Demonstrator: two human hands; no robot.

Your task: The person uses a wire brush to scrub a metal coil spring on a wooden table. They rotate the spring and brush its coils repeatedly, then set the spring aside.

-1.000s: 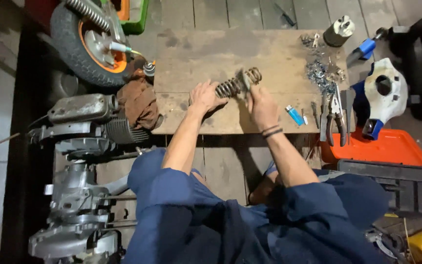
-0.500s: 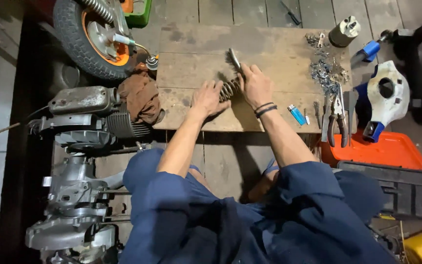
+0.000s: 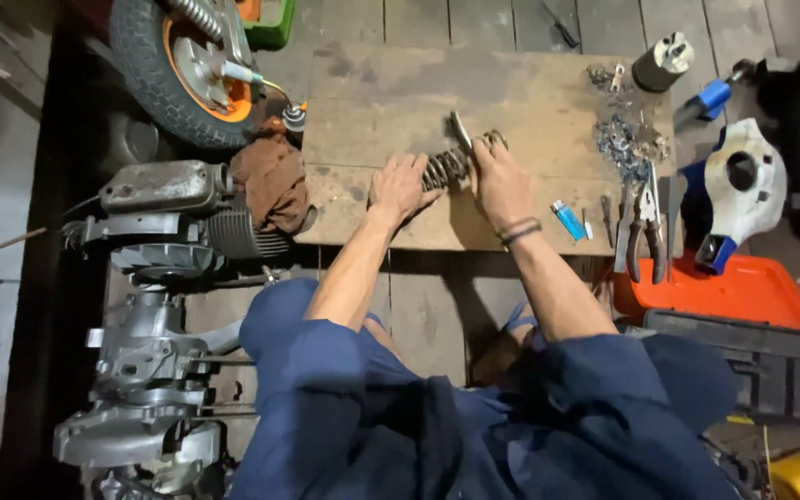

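A rusty coil spring (image 3: 448,165) lies on a low wooden board (image 3: 511,83) in front of me. My left hand (image 3: 398,186) presses on the spring's near left end. My right hand (image 3: 500,181) grips its right end, where a thin metal tool (image 3: 459,128) sticks up beside the coils. I wear a dark bracelet on the right wrist and blue work clothes.
An engine block (image 3: 155,306) and a wheel with an orange rim (image 3: 192,65) stand at left, a brown rag (image 3: 271,185) beside them. Pliers (image 3: 643,222), a blue lighter (image 3: 568,219), small metal parts (image 3: 622,139), a white housing (image 3: 743,185) and an orange tray (image 3: 724,292) lie right.
Both hands have shifted on the spring and pushed it down flatter onto the board. My left hand has slid closer along the coils toward the right hand.
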